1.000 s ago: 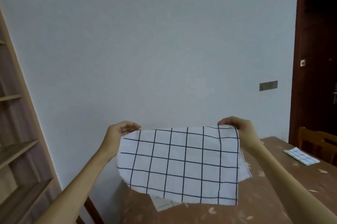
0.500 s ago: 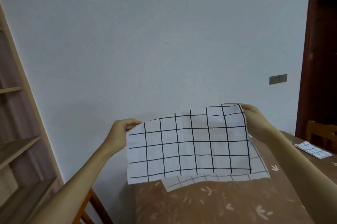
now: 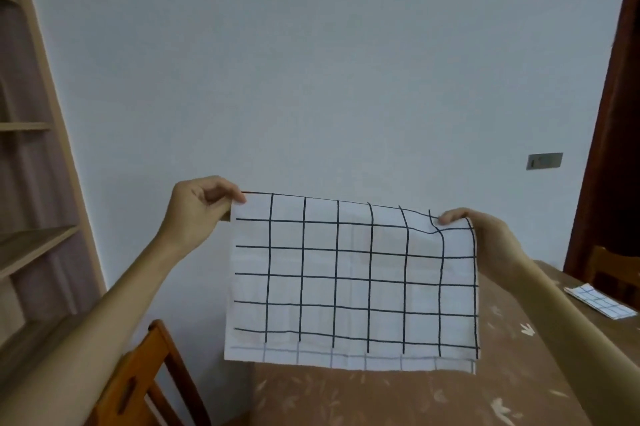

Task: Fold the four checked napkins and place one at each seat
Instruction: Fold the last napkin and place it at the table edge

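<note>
Hanging in mid-air above the near edge of the surface, the checked napkin is the largest thing in play: it looks already doubled once, a paler second layer peeping out below the front one along the bottom. Its long axis runs side to side, from one grip to the other, and the cloth drops straight down from both, so the free lower edge is the part farthest from either hand and hovers just over the brown patterned cloth of the surface. A wooden chair stands lower left, beside the surface.

Both forearms reach forward and up, roughly level, the left slightly higher. The left hand is clenched in a pinch on the top left corner. The right hand pinches the top right corner, where the cloth puckers under the thumb. Neither is nearer the free edge, so the next fold likely brings the two grips together.

Far right on the surface lies a small folded napkin, seemingly already placed.
</note>
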Available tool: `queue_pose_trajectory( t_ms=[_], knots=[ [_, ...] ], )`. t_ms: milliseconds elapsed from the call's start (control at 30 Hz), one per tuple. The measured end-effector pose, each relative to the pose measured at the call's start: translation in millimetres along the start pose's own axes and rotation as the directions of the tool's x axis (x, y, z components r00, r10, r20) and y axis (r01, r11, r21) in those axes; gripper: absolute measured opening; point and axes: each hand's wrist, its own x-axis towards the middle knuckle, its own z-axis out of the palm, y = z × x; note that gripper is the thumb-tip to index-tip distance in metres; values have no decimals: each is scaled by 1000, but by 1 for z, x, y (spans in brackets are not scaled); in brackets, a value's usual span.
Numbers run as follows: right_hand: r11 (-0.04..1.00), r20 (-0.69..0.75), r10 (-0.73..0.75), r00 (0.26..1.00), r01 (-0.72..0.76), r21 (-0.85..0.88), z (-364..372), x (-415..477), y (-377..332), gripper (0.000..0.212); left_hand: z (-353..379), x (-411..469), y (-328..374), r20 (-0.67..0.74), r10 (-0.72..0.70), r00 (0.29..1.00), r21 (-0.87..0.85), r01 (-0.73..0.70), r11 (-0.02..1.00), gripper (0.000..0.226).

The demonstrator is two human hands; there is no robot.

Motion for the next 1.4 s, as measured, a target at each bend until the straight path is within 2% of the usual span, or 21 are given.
queue_pose_trajectory(
  t_ms=[100, 133, 200, 267, 333, 467, 567, 700, 800, 900, 1000, 1067, 1133, 1233, 1333, 1400],
  knots=[
    [998, 33, -4, 999, 2, 56, 9, 1, -6, 56, -11, -4, -1, 24, -22, 999, 48, 21, 999, 41],
    [1000, 14, -18, 1000, 18, 14, 12, 2, -8, 50, -16, -5, -1, 22, -33, 999, 46, 32, 998, 40],
    [985, -28, -83, 996, 78, -155, 18, 4, -11, 24, -23, -8, 0, 20, -81, 997, -42, 82, 996, 40],
    [955, -21, -142, 990, 131, -265, 23, 6, -13, 9, -26, -10, 0, -27, -110, 994, -86, 107, 990, 28],
    [929, 13, -180, 984, 174, -328, 27, 6, -14, 21, -25, -11, -1, -98, -110, 989, -48, 106, 993, 10],
    [889, -29, -264, 964, 232, -396, 35, 8, -18, 36, -22, -12, -2, -111, -98, 989, -75, 90, 993, 23],
    [874, -34, -290, 956, 250, -417, 38, 8, -21, 39, -24, -13, -5, -88, -91, 992, -75, 84, 994, 26],
    [868, -27, -293, 956, 254, -427, 40, 6, -24, 41, -25, -17, -5, -13, -99, 995, -5, 99, 995, 33],
    [850, -3, -329, 944, 295, -437, 45, 2, -24, 43, -22, -20, 1, 130, -130, 983, 177, 106, 979, 46],
    [774, 142, -368, 919, 387, -501, 62, -3, -23, 45, 4, -26, 15, 258, -130, 957, 320, 42, 946, 60],
    [623, 332, -342, 879, 477, -620, 87, -10, -25, 49, 49, -29, 31, 337, -102, 936, 276, 5, 961, 65],
    [506, 447, -311, 838, 545, -668, 102, -14, -26, 54, 78, -29, 35, 419, -117, 901, 243, 14, 970, 62],
    [473, 497, -293, 817, 576, -667, 110, -17, -26, 57, 100, -28, 31, 475, -161, 865, 249, 43, 968, 47],
    [464, 481, -305, 822, 569, -679, 110, -17, -27, 58, 119, -31, 21, 465, -200, 862, 240, 94, 966, 23],
    [489, 378, -321, 868, 494, -719, 93, -18, -27, 62, 124, -32, 15, 390, -198, 899, 180, 136, 974, 20],
    [527, 277, -279, 920, 387, -756, 74, -19, -20, 71, 118, -30, 16, 359, -197, 912, 115, 166, 979, 24]
  ],
)
